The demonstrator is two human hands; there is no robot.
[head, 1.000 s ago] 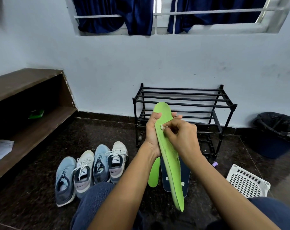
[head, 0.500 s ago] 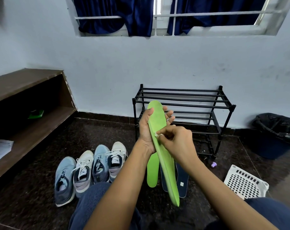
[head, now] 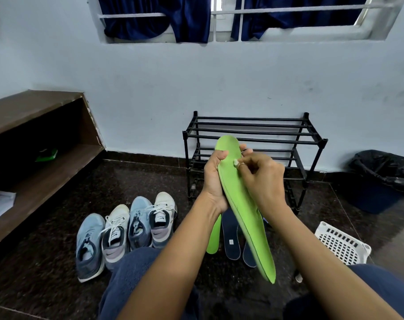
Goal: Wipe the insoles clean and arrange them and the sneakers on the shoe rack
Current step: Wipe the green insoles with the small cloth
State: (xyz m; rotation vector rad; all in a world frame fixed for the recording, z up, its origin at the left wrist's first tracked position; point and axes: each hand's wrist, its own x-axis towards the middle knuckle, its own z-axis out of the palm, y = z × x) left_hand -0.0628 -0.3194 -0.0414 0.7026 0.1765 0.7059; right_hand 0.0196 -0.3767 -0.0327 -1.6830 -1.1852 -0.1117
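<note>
Left hand (head: 213, 179): curled round the top half of the green insole (head: 242, 204), thumb on the front face, fingers (head: 244, 148) poking out behind the far edge.
Right hand (head: 263, 179): fingertips pinched together on a small white wipe (head: 236, 162), the wipe pressed on the front face of the green insole near its top.
Green insole: up in the air in front of the shoe rack (head: 254, 130), tilted, rounded end up, other end down near the right knee.
Other green insole (head: 213, 236): flat on the floor (head: 150, 176), partly hidden behind the left wrist.
Dark blue insoles (head: 230, 239): two, flat on the floor just beside the other green insole, partly hidden by the one held up.
Sneakers (head: 127, 232): four side by side on the floor, left of the arms, toes toward the wall; blue, white, blue, white.
Shoe rack: black bars, standing against the wall, behind both hands.
White basket (head: 342, 245): on the floor at the right, near the right knee.
Bin (head: 381, 176): dark, lined with a black bag, far right by the wall.
Wooden shelf (head: 46, 167): at the left, with a small green thing (head: 46, 155) and some white paper (head: 0, 204) on it.
</note>
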